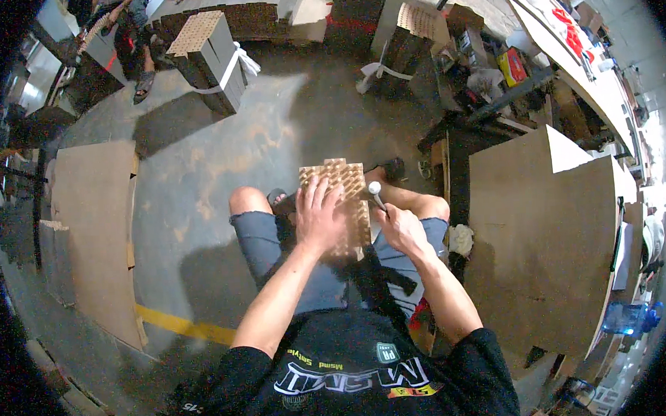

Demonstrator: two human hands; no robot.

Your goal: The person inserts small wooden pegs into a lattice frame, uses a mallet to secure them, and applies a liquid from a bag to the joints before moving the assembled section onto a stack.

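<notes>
Between my knees stands a tan bundle (354, 178) with a patterned, bumpy top face; a small tab sticks out at its far edge. My left hand (321, 218) lies on this top face, palm down with the fingers spread. In my right hand (403, 231) is a small hammer (376, 188), its pale round head pointing up and away just right of the bundle. The head is apart from the bundle. My right fingers are wrapped round the handle and hide its lower part.
Strapped dark bundles with similar tan tops, one at far left (203, 64) and one at far right (407, 42), stand on the floor. Large brown boards flank me at left (97, 235) and right (538, 250). A cluttered bench (565, 37) runs along the right; a blue water bottle (631, 317) sits below it.
</notes>
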